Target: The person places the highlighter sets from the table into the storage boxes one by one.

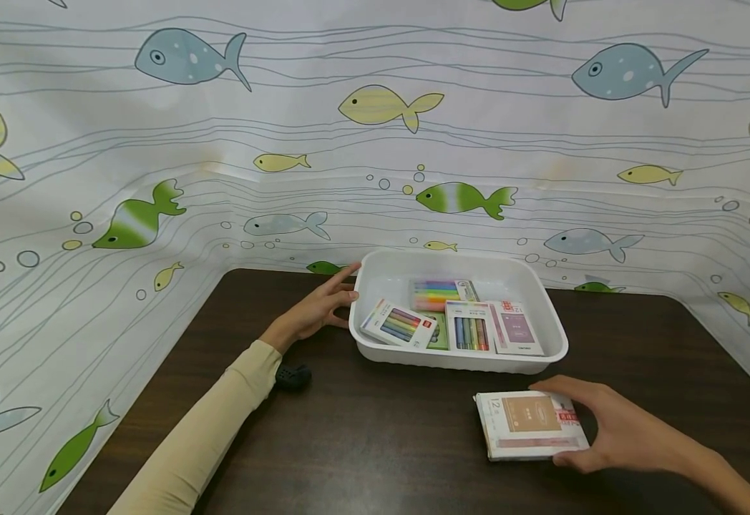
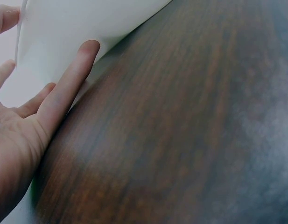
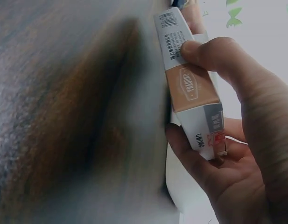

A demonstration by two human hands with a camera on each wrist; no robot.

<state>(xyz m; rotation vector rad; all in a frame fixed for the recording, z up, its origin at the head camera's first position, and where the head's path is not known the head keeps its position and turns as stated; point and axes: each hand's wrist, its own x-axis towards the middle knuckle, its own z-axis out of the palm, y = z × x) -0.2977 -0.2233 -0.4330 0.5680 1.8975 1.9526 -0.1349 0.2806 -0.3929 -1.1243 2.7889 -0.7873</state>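
A white plastic basin [image 1: 452,363] stands on the dark table with several flat stationery packs in it. My left hand [image 1: 313,309] is at the basin's left side, fingers spread and mostly straight; in the left wrist view the thumb [image 2: 71,84] lies along its outer wall. To the front right, my right hand [image 1: 632,429] grips a white-and-tan cardboard box [image 1: 532,425] by its right end, thumb on the near edge and fingers on the far one. The right wrist view shows the box [image 3: 190,86] between thumb and fingers, printed side panel visible; its contents are hidden.
Inside the basin lie a pack of coloured sticks [image 1: 401,325], another windowed pack [image 1: 471,329], a pink-and-white box [image 1: 517,329] and a rainbow-coloured pack [image 1: 442,292]. A small black object [image 1: 293,377] sits by the left forearm. Fish-patterned sheeting [image 1: 375,57] surrounds the table.
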